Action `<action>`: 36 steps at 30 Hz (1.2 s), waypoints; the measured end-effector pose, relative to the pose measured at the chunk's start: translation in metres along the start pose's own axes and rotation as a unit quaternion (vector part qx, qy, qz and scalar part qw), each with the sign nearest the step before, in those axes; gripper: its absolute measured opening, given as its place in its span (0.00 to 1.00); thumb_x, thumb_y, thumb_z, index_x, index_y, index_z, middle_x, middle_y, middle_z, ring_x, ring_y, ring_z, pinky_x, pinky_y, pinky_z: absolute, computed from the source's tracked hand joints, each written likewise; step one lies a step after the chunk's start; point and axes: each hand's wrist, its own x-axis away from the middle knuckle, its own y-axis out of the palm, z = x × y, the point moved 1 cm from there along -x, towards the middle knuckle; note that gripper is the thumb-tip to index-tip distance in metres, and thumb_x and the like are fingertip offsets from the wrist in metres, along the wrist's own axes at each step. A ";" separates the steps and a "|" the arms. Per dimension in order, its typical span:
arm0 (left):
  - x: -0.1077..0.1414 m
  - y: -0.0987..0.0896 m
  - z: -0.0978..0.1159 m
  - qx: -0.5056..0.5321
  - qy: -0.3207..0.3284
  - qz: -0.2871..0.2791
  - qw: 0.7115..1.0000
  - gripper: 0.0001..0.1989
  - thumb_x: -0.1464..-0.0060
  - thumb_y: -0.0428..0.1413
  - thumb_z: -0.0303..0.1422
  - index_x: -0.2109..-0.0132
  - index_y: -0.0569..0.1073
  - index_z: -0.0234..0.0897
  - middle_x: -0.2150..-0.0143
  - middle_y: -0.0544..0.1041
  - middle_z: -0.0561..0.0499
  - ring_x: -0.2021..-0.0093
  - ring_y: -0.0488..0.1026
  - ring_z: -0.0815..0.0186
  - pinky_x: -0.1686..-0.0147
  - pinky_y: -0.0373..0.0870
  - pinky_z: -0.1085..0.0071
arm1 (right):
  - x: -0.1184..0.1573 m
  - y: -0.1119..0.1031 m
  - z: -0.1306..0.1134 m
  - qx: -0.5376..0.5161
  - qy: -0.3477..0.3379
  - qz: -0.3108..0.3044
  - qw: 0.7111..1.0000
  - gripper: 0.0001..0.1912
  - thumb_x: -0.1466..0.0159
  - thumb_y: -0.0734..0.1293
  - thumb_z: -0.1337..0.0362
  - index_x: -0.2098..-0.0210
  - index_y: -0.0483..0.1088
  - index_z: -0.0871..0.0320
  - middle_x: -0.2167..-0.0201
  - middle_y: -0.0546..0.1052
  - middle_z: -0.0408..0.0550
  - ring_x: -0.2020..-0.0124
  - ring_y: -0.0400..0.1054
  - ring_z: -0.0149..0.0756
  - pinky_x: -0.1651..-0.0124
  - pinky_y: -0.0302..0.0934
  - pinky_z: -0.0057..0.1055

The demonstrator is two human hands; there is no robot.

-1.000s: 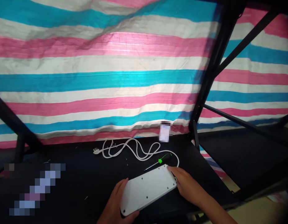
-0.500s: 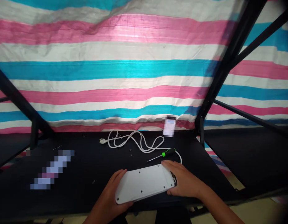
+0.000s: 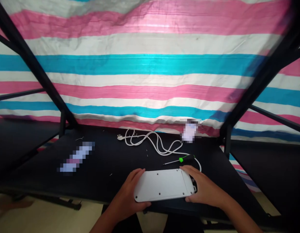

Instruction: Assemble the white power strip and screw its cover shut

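A white power strip (image 3: 162,186) is held level near the table's front edge, its flat underside with several dark screw holes facing up. My left hand (image 3: 129,192) grips its left end, thumb along the near side and fingers over the far side. Around the right end my right hand (image 3: 204,187) is closed, partly hiding that end. From there a white power cord (image 3: 162,152) runs back in loose loops to its plug (image 3: 120,137). A screwdriver (image 3: 186,159) with a green and black handle lies just beyond the strip.
The black table (image 3: 101,191) carries a blurred-out long item (image 3: 78,157) at left and another blurred-out item (image 3: 189,132) at the back. Small white scraps lie scattered about. Dark frame bars (image 3: 43,74) stand on both sides, before a striped sheet (image 3: 145,64).
The view has swung left, so everything sits further right in it. Both hands keep hold of the power strip, which now looks more level across the view.
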 end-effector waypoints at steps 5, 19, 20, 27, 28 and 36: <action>0.002 -0.003 0.001 0.014 -0.023 -0.018 0.999 0.56 0.57 0.73 0.33 0.24 0.58 0.41 0.25 0.62 0.33 0.27 0.64 0.43 0.29 0.63 0.45 | -0.001 0.000 -0.002 -0.005 -0.008 -0.002 1.000 0.58 0.53 0.80 0.61 0.25 0.60 0.54 0.23 0.58 0.58 0.24 0.55 0.57 0.22 0.46 0.50; 0.006 -0.004 -0.008 -0.003 0.005 0.013 1.000 0.54 0.59 0.73 0.34 0.26 0.63 0.43 0.27 0.67 0.35 0.30 0.70 0.42 0.33 0.71 0.48 | -0.005 0.001 0.000 -0.016 -0.020 0.003 1.000 0.59 0.56 0.81 0.63 0.26 0.62 0.54 0.24 0.60 0.59 0.25 0.56 0.58 0.22 0.46 0.53; 0.007 -0.003 -0.010 -0.003 0.007 0.013 1.000 0.54 0.58 0.73 0.34 0.26 0.62 0.44 0.27 0.66 0.35 0.30 0.70 0.42 0.33 0.71 0.48 | -0.005 0.000 -0.001 -0.018 -0.020 0.004 1.000 0.58 0.55 0.81 0.63 0.26 0.62 0.54 0.24 0.60 0.59 0.25 0.55 0.58 0.22 0.46 0.52; 0.009 -0.002 -0.019 -0.004 0.017 0.015 1.000 0.55 0.55 0.72 0.32 0.24 0.57 0.47 0.25 0.63 0.36 0.29 0.68 0.42 0.32 0.69 0.47 | -0.005 -0.001 -0.009 -0.025 -0.022 0.007 0.999 0.58 0.55 0.81 0.63 0.26 0.63 0.54 0.24 0.60 0.59 0.25 0.55 0.57 0.22 0.46 0.52; 0.009 -0.002 -0.020 -0.006 0.019 0.011 1.000 0.55 0.55 0.72 0.33 0.24 0.57 0.47 0.25 0.63 0.36 0.29 0.68 0.42 0.32 0.69 0.47 | -0.004 -0.001 -0.009 -0.028 -0.018 0.004 0.999 0.58 0.55 0.81 0.62 0.26 0.62 0.54 0.24 0.60 0.59 0.24 0.55 0.57 0.22 0.46 0.52; 0.006 -0.003 -0.017 -0.005 0.012 0.012 1.000 0.58 0.62 0.73 0.29 0.25 0.58 0.49 0.26 0.65 0.38 0.29 0.69 0.42 0.32 0.69 0.47 | -0.002 0.004 -0.012 -0.030 -0.013 0.003 0.999 0.59 0.55 0.81 0.62 0.25 0.61 0.54 0.24 0.58 0.58 0.24 0.55 0.57 0.22 0.47 0.51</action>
